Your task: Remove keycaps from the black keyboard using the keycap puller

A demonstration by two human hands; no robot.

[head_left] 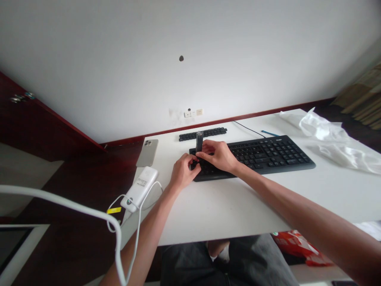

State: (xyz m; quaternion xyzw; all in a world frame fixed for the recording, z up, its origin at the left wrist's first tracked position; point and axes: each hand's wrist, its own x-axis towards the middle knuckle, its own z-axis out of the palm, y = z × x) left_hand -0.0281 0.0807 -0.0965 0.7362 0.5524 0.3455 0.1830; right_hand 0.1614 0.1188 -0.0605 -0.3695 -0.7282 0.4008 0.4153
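A black keyboard lies on the white table. At its left end my left hand is closed in a pinch, its fingertips down at the keys; whatever they hold, if anything, is too small to make out. My right hand rests over the left part of the keyboard, thumb and fingers closed around the lower end of a narrow dark tool that stands upright. The tool's exact kind is unclear. Just behind the keyboard lies a strip of black keycaps set side by side.
Left of the keyboard are a phone and a white power bank with a white cable. A thin blue stick lies behind the keyboard. Crumpled clear plastic covers the right side of the table.
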